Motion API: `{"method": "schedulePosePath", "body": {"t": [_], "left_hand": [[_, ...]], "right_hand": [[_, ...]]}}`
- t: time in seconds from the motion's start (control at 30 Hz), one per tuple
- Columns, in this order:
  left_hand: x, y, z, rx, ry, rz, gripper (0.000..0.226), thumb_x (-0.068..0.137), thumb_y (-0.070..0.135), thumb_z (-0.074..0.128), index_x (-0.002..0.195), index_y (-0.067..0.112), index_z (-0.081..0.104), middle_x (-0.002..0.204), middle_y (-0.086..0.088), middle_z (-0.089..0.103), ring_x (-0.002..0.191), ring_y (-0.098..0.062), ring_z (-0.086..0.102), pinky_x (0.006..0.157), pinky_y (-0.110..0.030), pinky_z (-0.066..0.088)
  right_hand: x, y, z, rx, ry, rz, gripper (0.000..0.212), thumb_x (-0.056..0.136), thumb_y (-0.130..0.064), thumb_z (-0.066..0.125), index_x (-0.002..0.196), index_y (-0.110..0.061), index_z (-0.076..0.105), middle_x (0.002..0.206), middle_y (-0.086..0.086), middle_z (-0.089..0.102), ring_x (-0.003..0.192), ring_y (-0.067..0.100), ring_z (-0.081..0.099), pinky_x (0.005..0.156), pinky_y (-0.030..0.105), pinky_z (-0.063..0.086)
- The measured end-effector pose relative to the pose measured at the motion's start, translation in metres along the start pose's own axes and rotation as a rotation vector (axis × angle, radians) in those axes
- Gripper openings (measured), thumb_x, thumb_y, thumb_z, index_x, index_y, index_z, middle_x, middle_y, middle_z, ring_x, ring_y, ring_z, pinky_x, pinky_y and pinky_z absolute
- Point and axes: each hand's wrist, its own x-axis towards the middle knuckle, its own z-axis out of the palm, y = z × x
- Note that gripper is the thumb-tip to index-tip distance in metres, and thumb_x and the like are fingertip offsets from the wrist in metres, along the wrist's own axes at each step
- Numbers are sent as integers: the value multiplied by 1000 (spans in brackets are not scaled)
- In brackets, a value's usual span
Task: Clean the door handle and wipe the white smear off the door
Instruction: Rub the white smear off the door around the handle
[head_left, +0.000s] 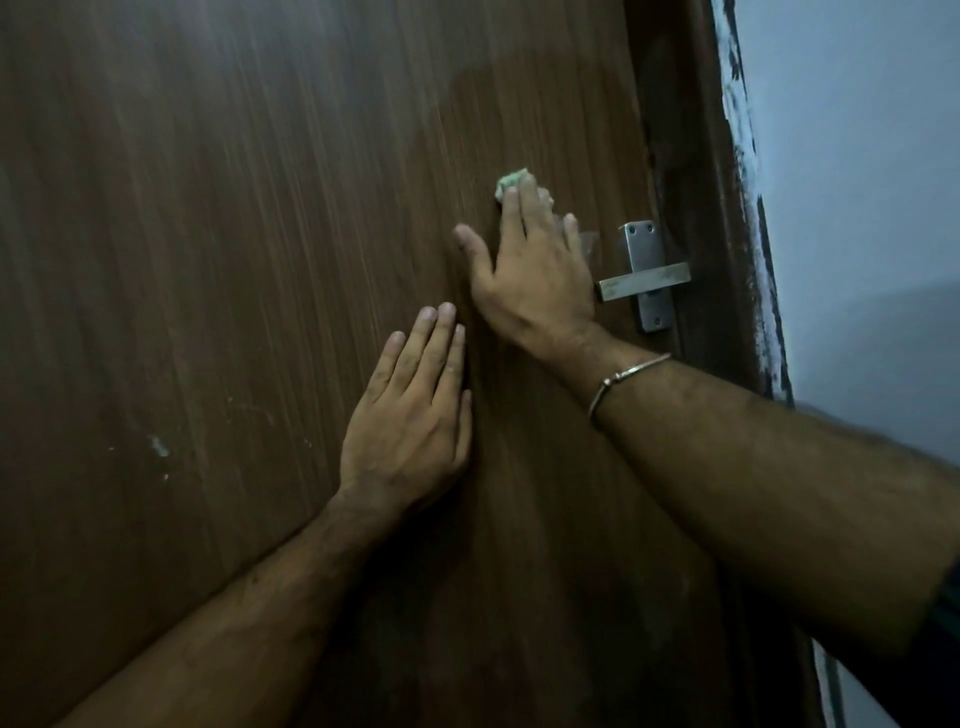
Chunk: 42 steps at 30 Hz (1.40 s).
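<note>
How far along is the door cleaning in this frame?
Done: cannot tell; the metal handle is untouched now. In hand: the right hand presses a cloth flat on the door, the left hand bracing. Left: white marks at lower left.

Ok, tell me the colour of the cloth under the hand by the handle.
The cloth is pale green and white, seen in the head view, pressed to the door by the right hand.

Left hand (408, 410) lies flat, fingers straight and close together, pointing upward, forearm bare. Right hand (530, 270) sits above and to its right, fingers extended, thumb splayed left, palm pressed forward; a thin metal bangle (621, 376) circles its wrist. The hands are just apart.
</note>
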Motion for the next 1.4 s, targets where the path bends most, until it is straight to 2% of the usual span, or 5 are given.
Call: {"method": "schedulePosePath", "body": {"t": [0.67, 0.8, 0.93, 1.27, 1.4], "left_hand": [[-1, 0, -3, -1, 3, 12, 62, 102, 36, 27, 152, -1, 27, 163, -19, 17, 153, -29, 13, 123, -48, 16], [0, -1, -3, -4, 3, 18, 62, 102, 36, 27, 151, -1, 28, 162, -20, 17, 152, -29, 13, 123, -47, 15], [-1, 1, -3, 2, 8, 11, 63, 101, 36, 27, 151, -2, 29, 162, -20, 18, 153, -29, 13, 123, -47, 14], [-1, -1, -2, 8, 5, 21, 64, 102, 38, 27, 152, -1, 26, 163, -19, 16, 153, -29, 11, 124, -46, 12], [-1, -1, 0, 9, 21, 19, 63, 102, 38, 28, 152, -1, 26, 163, -19, 17, 153, -28, 11, 124, -46, 13]], "right_hand": [[-60, 6, 24, 131, -30, 55, 81, 96, -64, 17, 154, -11, 3, 164, 7, -4, 151, 19, -5, 122, 40, -1], [-59, 26, 23, 158, -11, 185, 78, 96, -63, 16, 155, -12, 3, 164, 6, -4, 151, 18, -5, 122, 43, 0], [-76, 31, 29, 139, -38, 27, 80, 95, -65, 14, 155, -14, 1, 164, 3, -6, 150, 15, -8, 122, 42, -3], [-19, 60, 24, 308, 7, 164, 78, 98, -61, 18, 154, -13, -8, 163, 3, -16, 150, 18, -14, 123, 46, -2], [-32, 73, 29, 141, 25, -56, 75, 99, -57, 23, 155, -14, -2, 164, 2, -10, 151, 18, -11, 123, 45, -3]]}}
